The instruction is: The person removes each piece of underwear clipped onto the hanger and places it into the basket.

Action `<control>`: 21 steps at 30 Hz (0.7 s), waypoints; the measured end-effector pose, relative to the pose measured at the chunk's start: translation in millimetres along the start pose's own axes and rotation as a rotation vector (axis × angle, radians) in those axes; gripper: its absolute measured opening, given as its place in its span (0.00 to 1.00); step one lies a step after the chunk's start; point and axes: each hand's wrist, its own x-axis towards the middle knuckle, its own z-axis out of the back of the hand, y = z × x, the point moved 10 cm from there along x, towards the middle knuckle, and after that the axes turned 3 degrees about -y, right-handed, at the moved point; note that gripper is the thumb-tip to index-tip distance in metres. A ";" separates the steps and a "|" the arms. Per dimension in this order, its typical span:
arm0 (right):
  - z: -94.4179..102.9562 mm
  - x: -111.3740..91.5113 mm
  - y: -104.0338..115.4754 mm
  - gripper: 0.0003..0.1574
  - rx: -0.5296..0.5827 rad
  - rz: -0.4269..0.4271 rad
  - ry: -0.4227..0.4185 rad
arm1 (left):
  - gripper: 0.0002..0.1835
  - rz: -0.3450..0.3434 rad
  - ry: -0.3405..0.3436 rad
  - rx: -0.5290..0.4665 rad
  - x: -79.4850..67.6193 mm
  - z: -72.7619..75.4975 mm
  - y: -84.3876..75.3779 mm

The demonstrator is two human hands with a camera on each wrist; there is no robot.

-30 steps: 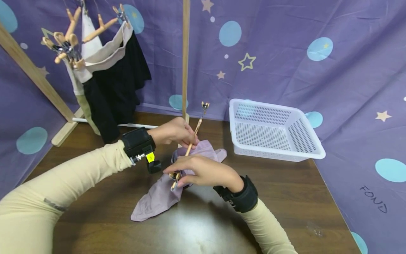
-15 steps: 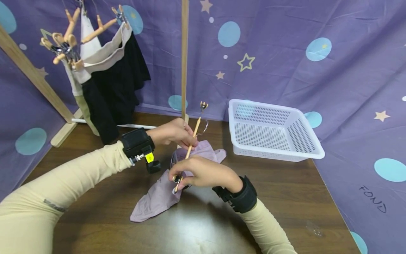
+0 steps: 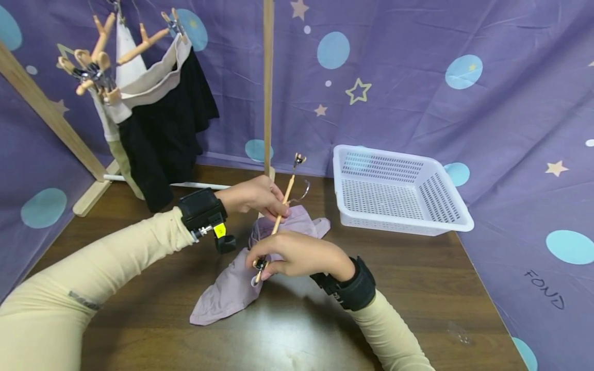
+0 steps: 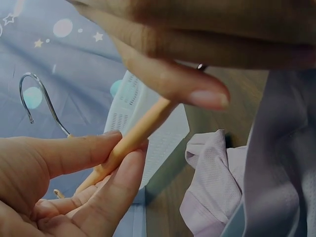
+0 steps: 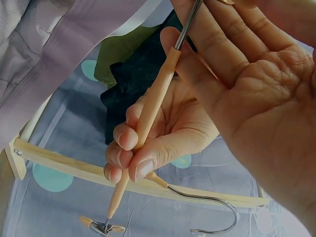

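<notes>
Lilac cloth (image 3: 227,294) is spread on the table (image 3: 399,304) below a hanger (image 3: 289,189) pinched by the left hand (image 3: 257,197), its near clip (image 3: 260,264) gripped by the right hand (image 3: 299,253), black cloth (image 3: 158,123) already hung, this piece, seemingly mid-clipping, not yet.

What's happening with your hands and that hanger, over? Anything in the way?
Left hand pinching hanger by the bar. Right hand at its near clip. Lilac cloth underneath, nothing plainly blocking, over.

A white basket (image 3: 385,198) stands before a purple curtain (image 3: 403,111).
</notes>
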 end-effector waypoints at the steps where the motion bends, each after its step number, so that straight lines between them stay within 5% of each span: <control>1: -0.2 0.0 0.4 0.14 0.000 0.007 0.003 | 0.06 -0.002 0.005 0.004 0.0 -0.2 0.0; 21: 2.2 -1.2 1.4 0.11 0.034 0.016 -0.011 | 0.06 -0.003 0.019 0.022 3.8 -0.7 0.1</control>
